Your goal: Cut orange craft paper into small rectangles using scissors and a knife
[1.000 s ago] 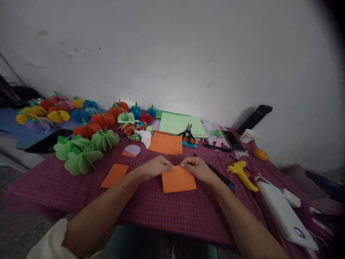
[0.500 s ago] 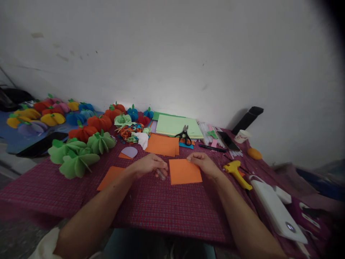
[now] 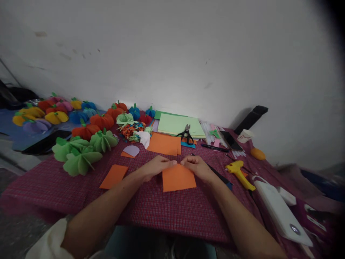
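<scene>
An orange square of paper [image 3: 178, 178] lies on the red checked cloth [image 3: 167, 208] in front of me. My left hand [image 3: 155, 166] pinches its far left corner, fingers closed. My right hand [image 3: 196, 166] pinches the far right corner, fingers closed too. The two hands almost meet above the paper's far edge. A second orange sheet [image 3: 114, 176] lies flat to the left, apart from both hands.
Green paper pumpkins [image 3: 81, 151] sit at the left, with several orange, blue and yellow ones behind. Black scissors [image 3: 186, 135] rest on a green paper stack [image 3: 178, 125]. A larger orange sheet [image 3: 165, 143], a pen [image 3: 215, 148], a yellow glue gun [image 3: 239, 173] and a white device [image 3: 280, 210] lie nearby.
Half a second ago only my right hand held the orange paper, off to the right. Now the paper is back in the middle and my left hand grips it again.
</scene>
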Tool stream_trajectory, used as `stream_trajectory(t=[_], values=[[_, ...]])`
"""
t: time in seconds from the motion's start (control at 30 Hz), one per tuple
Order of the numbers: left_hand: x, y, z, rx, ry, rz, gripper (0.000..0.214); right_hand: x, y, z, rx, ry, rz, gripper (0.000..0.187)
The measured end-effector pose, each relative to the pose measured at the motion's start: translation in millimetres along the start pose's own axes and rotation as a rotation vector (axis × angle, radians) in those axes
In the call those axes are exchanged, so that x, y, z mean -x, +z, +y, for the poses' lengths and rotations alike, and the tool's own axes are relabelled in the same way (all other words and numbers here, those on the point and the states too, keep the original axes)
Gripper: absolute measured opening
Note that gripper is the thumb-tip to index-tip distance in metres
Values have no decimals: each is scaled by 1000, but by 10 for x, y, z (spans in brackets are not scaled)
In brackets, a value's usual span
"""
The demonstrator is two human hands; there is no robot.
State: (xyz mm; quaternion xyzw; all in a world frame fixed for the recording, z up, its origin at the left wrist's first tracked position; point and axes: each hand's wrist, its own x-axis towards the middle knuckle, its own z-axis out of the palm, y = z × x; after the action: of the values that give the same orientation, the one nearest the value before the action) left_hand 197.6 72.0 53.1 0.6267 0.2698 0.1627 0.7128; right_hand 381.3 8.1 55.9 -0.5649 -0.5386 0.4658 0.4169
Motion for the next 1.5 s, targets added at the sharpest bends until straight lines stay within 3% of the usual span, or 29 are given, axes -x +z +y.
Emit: stream_trajectory(t=[0.17,0.33,0.53,0.67,0.73,0.83,0.97,1.33,1.5], values=[[-8,-13,-24,-104,7,7,42,-23,54,31,42,0,-40,29],[-18,-67,-21,-275,97,-13,41,-40,33,31,117,-63,-86,29],[28,-188,34,-194,16,-91,40,4,-277,-13,77,36,-172,25],[68,-239,74,-260,29,-98,42,38,-411,-74,76,27,-61,24],[63,-237,61,-345,60,-126,44,52,-327,-105,82,-34,-42,26],[26,-218,6,-504,111,-172,45,72,-73,-123,153,-135,-140,25],[-20,-200,-55,-640,127,-189,40,78,145,-87,273,-134,-240,22],[11,-134,-10,-704,184,-137,26,1,123,37,276,-69,-265,19],[22,-177,8,-611,179,-135,25,81,39,-24,257,-9,-267,21]])
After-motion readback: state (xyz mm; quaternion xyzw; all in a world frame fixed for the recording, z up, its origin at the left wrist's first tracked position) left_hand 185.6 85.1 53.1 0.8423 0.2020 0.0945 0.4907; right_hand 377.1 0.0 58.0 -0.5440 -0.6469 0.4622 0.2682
